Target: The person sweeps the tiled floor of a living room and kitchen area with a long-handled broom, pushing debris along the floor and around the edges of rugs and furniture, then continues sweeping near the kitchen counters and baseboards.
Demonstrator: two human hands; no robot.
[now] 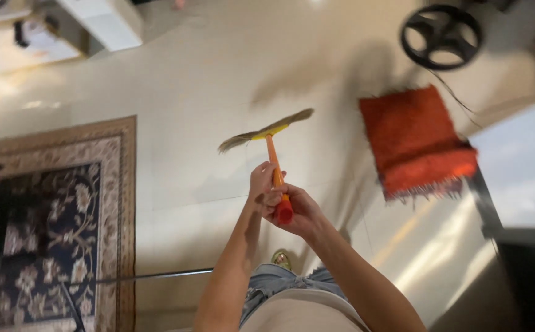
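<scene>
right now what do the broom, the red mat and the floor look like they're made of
The orange-handled broom looks plastic: smooth handle, red end cap, yellow head; the tan bristles seem straw-like or synthetic fibre, too blurred to tell. The shaggy red-orange mat looks like woven textile, with a fringed edge. The cream floor appears to be glossy tile, showing reflections.

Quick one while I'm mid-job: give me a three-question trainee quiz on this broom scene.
1. True or false: both hands grip the broom by its orange handle.
2. Multiple choice: the small red mat lies (A) under the broom head, (B) off to the broom's right on the pale floor, (C) on the patterned rug.
3. Fill in: the cap at the handle's near end, beside the right hand, is coloured ____.

Key: 1 true: the left hand holds the handle higher up, the right hand at the end. 2 B. 3 red.
</scene>
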